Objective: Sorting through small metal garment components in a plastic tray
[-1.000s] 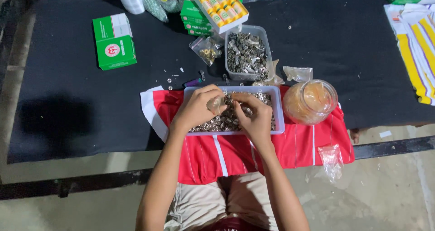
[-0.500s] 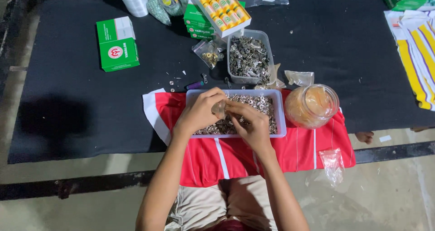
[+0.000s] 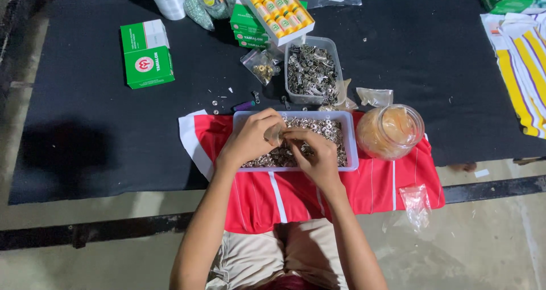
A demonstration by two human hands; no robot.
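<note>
Hands together over tray, fingers pinched on one small metal piece.

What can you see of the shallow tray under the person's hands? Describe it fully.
The tray is a shallow, clear plastic rectangle with rounded corners, lying flat on a red cloth over the black table mat. It is filled with small silvery metal parts. The left hand and right hand are over it, pinching a small piece between them. A round jar stands close by its right end.
</note>
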